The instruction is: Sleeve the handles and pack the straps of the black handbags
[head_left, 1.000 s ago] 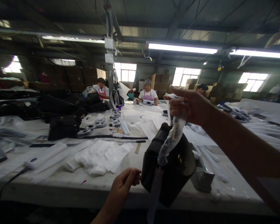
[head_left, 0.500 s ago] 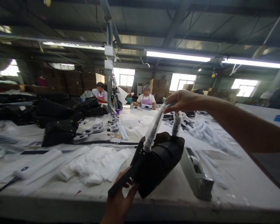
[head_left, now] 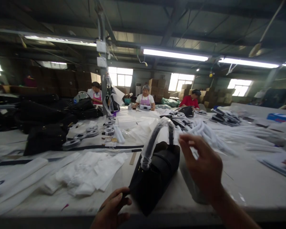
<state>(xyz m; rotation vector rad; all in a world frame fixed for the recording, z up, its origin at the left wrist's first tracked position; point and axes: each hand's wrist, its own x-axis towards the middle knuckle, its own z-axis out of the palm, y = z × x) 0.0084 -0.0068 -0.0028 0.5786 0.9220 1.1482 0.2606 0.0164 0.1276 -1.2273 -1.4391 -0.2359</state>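
Across the whole foreground, a white, smooth-looking counter (head_left: 240, 190) is stretching left to right. At its left, a pile of soft black bags (head_left: 43, 109) is slumping in rounded folds, small metal bits glinting. On the right, long white tubes (head_left: 205, 130) are lying loosely heaped, cylindrical, foam-like. Left of centre, thin white sheets (head_left: 85, 173) are forming a crumpled, layered heap, slightly translucent. At the counter's near edge, just right of centre, a black handbag (head_left: 156, 176) is standing at an angle, leather-like, boxy, with gold-coloured fittings; can't tell if its base is fully resting. Its arched handle (head_left: 150, 144) is rising above the top, covered in shiny, wrinkled clear plastic. Beside the bag, a grey object (head_left: 192, 183) is showing smooth sides, partly hidden behind the right hand (head_left: 201, 162). That hand is hovering just beside the bag, fingers half curled, loosely apart, holding nothing visible. At the bag's lower left, the left hand (head_left: 113, 205) is pinching its side edge between thumb and index, other fingers bending loosely beneath.
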